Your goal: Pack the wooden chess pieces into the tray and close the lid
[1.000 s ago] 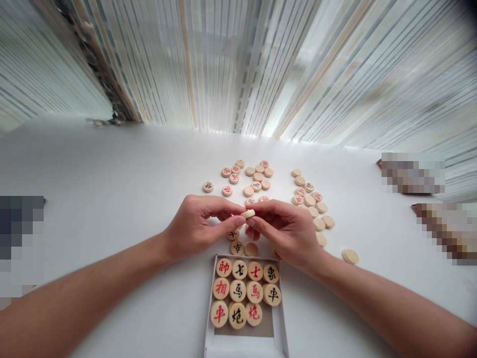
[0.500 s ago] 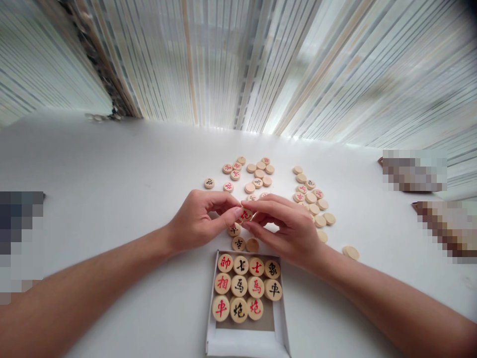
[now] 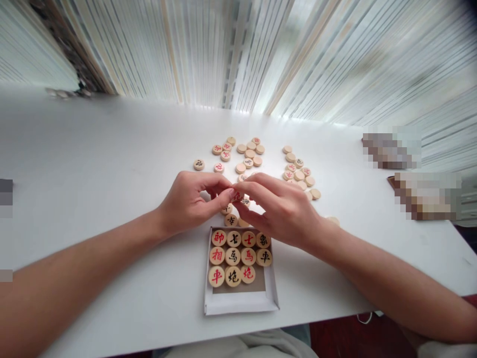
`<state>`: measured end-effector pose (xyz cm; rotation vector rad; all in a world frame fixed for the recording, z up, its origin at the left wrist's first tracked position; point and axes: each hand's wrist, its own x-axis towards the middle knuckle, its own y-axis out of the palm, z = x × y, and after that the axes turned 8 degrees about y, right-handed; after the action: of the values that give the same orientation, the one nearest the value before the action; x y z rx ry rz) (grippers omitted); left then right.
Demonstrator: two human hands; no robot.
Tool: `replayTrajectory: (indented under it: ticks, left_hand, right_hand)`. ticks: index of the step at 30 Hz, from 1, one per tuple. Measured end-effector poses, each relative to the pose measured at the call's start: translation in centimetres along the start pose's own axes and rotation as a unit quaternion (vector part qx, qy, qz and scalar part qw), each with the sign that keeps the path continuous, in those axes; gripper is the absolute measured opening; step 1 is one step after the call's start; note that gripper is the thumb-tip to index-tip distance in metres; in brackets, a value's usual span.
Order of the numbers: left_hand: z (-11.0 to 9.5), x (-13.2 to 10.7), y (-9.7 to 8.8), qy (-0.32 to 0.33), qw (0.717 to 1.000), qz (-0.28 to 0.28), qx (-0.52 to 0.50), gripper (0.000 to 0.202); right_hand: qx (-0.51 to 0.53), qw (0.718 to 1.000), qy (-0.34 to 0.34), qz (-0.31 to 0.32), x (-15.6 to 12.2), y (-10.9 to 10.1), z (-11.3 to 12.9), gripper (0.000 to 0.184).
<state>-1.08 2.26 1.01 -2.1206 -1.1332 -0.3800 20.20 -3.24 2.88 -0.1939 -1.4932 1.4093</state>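
My left hand [image 3: 190, 201] and my right hand [image 3: 278, 209] meet above the white table [image 3: 112, 164], both pinching one round wooden chess piece [image 3: 237, 196] with a red character on its face. Just below them lies a shallow white box [image 3: 241, 298] holding several wooden pieces in rows, red and black characters up. Two or three loose pieces [image 3: 231, 220] lie between the hands and the box.
Several loose wooden pieces [image 3: 246, 154] are scattered beyond the hands, another group [image 3: 298, 171] to the right. Blurred objects [image 3: 427, 194] sit at the table's right side. Striped curtains [image 3: 261, 54] hang behind. The table's near edge runs just below the box.
The piece held between both hands turned from edge-on to showing its red face. The camera view tilted down, so the table's near edge and my lap now show.
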Motion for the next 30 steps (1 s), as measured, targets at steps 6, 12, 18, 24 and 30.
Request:
replayTrajectory:
  ticks: [6, 12, 18, 24, 30]
  left_hand:
    - [-0.2, 0.0, -0.1, 0.02, 0.999, -0.024, -0.003, 0.022]
    - [-0.1, 0.0, 0.1, 0.006, 0.999, -0.033, 0.011, 0.026]
    - [0.3, -0.2, 0.3, 0.004, 0.999, -0.039, 0.019, 0.022]
    - [0.4, -0.2, 0.4, 0.013, 0.999, -0.043, 0.031, 0.021]
    - [0.4, -0.2, 0.4, 0.016, 0.998, -0.038, 0.036, 0.02]
  right_hand:
    - [0.019, 0.999, 0.025, 0.0, 0.6, -1.8, 1.0, 0.008]
    - [0.057, 0.99, 0.131, 0.013, -1.6, -4.9, 2.2, 0.015]
    - [0.086, 0.98, 0.169, 0.061, -5.6, -6.5, 4.0, 0.017]
    - [0.093, 0.974, 0.157, 0.13, -7.1, -6.6, 5.5, 0.009]
    - [0.084, 0.971, 0.137, 0.177, -8.1, -5.0, 6.6, 0.007]
